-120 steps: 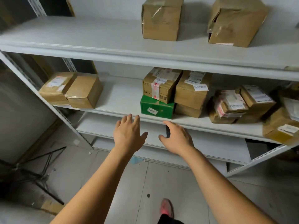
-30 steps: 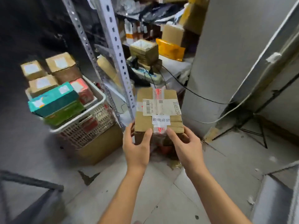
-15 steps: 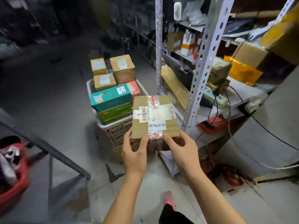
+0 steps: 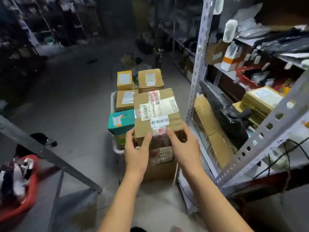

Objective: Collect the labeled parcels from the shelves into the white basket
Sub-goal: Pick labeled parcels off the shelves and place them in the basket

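I hold a brown cardboard parcel with a white barcode label and red tape, level, just over the near right part of the white basket. My left hand grips its near left corner with the thumb on top. My right hand grips the near right corner. The basket holds several labeled parcels: a teal box at the near left, a brown box behind it, and two more brown boxes stacked at the far end.
A grey metal shelf post stands right of the basket, with packed shelves beyond it. The basket sits on a brown carton. A red tub sits at the lower left behind a slanted metal bar.
I took the parcel from the shelf, turned and walked to the basket. In the last half second the parcel moved forward from the basket's near edge to above its near right part.
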